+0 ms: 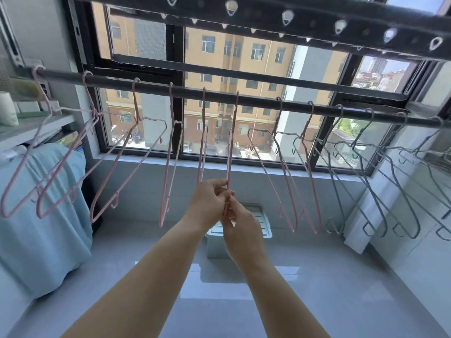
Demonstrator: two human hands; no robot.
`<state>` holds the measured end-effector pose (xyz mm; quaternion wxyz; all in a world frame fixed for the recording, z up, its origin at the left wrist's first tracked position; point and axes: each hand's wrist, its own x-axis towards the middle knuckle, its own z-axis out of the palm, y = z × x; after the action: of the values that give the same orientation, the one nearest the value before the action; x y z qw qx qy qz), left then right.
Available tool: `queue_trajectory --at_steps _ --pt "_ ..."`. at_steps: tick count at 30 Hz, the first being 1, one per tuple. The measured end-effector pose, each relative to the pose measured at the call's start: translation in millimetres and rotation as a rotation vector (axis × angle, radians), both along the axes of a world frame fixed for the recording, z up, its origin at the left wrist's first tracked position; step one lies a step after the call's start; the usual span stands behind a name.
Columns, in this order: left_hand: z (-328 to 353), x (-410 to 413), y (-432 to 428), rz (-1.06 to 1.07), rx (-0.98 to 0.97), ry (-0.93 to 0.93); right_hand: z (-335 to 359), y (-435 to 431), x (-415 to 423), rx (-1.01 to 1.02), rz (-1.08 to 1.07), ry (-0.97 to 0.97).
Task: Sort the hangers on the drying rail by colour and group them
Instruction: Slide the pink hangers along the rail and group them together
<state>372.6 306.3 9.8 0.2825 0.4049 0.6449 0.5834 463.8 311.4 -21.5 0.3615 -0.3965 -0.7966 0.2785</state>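
Pinching the lower end of the middle pink hanger with the left hand, centre of the frame; gripping the same wire just beneath with the right hand, fingers curled round it. Hooked on the dark drying rail, hanging edge-on. Looks largely sorted by colour: pink hangers strung from the upper left through the middle, grey hangers only at the right. Probably left to do: the grouping, given the wide gaps along the rail instead of tight bunches, starting with sliding this one toward its pink neighbours.
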Motion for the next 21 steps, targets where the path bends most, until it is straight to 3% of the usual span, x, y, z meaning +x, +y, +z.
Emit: queue_trajectory --at_steps 21 --pt "-1 -17 5 -0.100 0.009 -0.013 2 -4 -11 -0.018 -0.031 0.048"
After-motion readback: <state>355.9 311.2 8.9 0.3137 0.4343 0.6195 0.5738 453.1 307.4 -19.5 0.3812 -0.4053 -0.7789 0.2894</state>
